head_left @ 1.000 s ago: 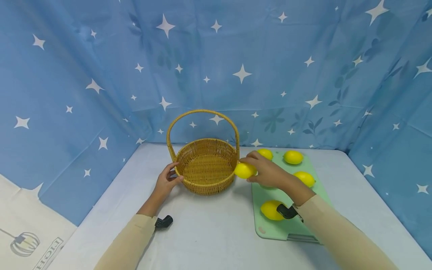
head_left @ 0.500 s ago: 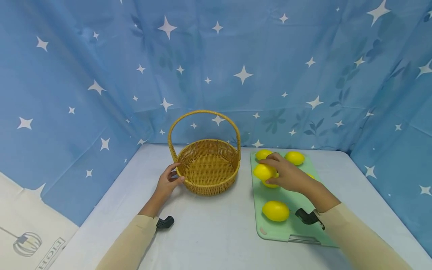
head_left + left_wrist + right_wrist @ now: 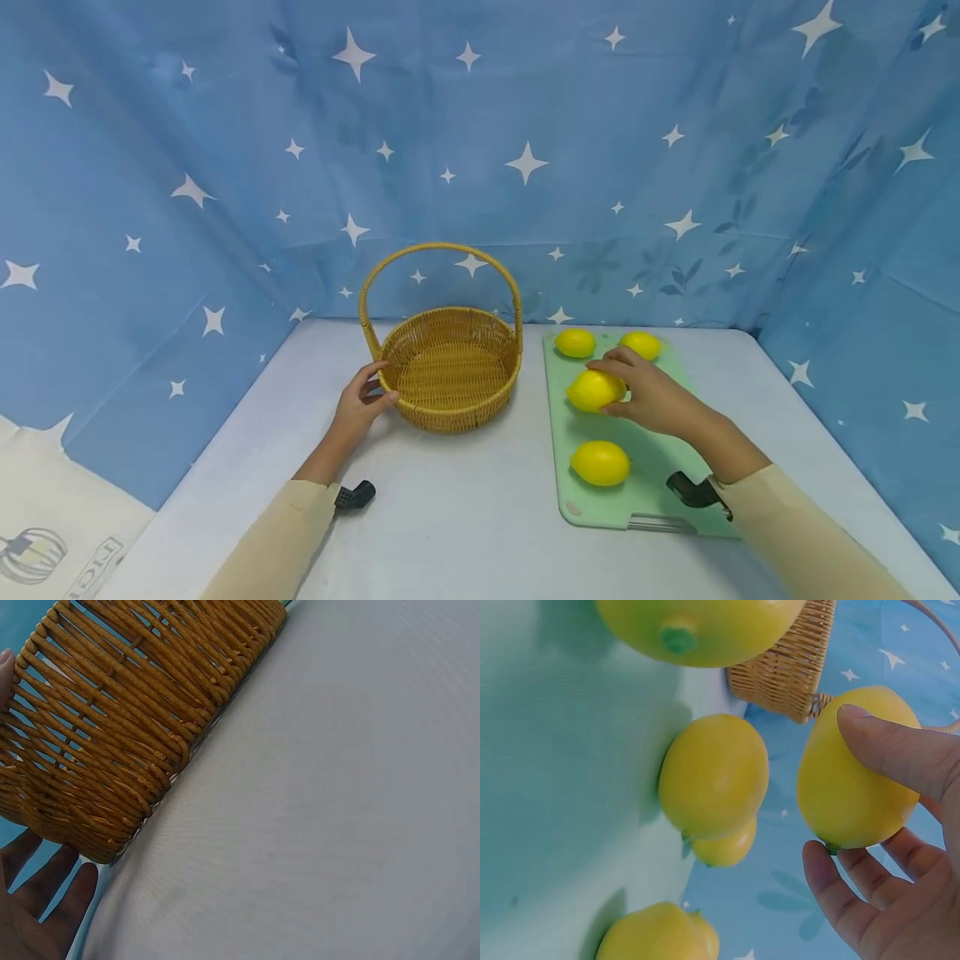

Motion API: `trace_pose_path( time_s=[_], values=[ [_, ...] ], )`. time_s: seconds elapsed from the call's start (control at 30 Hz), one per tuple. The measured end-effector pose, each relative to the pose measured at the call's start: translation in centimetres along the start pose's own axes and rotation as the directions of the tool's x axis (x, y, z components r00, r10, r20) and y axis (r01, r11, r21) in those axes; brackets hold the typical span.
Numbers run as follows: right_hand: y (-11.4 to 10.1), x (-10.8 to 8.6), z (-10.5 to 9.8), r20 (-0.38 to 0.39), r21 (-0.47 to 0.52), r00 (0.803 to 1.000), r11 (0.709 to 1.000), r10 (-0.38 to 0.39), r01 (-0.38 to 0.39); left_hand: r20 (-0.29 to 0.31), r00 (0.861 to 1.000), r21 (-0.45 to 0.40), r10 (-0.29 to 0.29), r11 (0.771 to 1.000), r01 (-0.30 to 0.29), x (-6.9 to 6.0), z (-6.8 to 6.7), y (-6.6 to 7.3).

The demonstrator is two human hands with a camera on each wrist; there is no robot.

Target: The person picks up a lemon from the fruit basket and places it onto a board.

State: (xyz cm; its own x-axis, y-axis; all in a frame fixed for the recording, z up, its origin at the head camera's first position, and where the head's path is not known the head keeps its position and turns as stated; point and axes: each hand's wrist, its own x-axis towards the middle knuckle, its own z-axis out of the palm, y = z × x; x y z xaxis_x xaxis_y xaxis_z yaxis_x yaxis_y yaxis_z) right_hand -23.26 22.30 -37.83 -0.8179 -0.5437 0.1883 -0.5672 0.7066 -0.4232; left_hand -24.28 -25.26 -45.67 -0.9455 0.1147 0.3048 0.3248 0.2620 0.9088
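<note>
My right hand (image 3: pixel 660 396) holds a yellow lemon (image 3: pixel 596 390) between thumb and fingers above a pale green cutting board (image 3: pixel 652 500). In the right wrist view the held lemon (image 3: pixel 859 772) is apart from the board, and another lemon (image 3: pixel 712 776) lies on it close by. In the head view two lemons sit at the board's far end, and a nearer lemon (image 3: pixel 600 462) at its near left. My left hand (image 3: pixel 356 408) touches the left rim of a wicker basket (image 3: pixel 450 421) with thumb and index finger. The left wrist view shows its other fingers (image 3: pixel 71 900) straight and spread beside the basket wall.
The basket's tall arched handle (image 3: pixel 442 246) rises above it. A white cloth covers the table (image 3: pixel 465 517). Behind hangs a blue curtain (image 3: pixel 450 100) with white stars. A metal-edged slot (image 3: pixel 662 523) marks the board's near end.
My right hand has carried the lemon rightward from beside the basket's right rim to over the cutting board. The left hand stays at the basket, and the head view shifts slightly.
</note>
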Motion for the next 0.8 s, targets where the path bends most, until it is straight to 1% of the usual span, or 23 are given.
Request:
trace_pose_path(
  time_s=[0.13, 0.23, 0.47, 0.6, 0.8],
  values=[
    [0.2, -0.6, -0.1, -0.006, -0.02, 1.0, 1.0, 0.018, -0.018, 0.019, 1.0, 0.009, 0.015, 1.0, -0.016, 0.0, -0.3, 0.0],
    [0.5, -1.4, 0.0, -0.007, -0.015, 1.0, 1.0, 0.018, -0.019, 0.011, 1.0, 0.011, 0.025, 1.0, -0.026, 0.0, -0.3, 0.0],
    [1.8, -3.6, 0.2, -0.025, -0.047, 0.998, 0.998, 0.05, -0.051, 0.015, 1.0, 0.001, 0.013, 1.0, -0.013, 0.0, -0.1, 0.0],
    [2.4, -4.4, 0.3, -0.031, -0.041, 0.997, 0.997, 0.066, -0.068, 0.006, 1.0, 0.0, 0.001, 1.0, -0.001, -0.1, -0.3, -0.1],
    [2.8, -5.8, 0.3, -0.045, -0.033, 0.994, 0.994, 0.102, -0.103, 0.005, 1.0, -0.017, 0.016, 1.0, -0.016, 0.0, -0.2, -0.2]
  ],
)
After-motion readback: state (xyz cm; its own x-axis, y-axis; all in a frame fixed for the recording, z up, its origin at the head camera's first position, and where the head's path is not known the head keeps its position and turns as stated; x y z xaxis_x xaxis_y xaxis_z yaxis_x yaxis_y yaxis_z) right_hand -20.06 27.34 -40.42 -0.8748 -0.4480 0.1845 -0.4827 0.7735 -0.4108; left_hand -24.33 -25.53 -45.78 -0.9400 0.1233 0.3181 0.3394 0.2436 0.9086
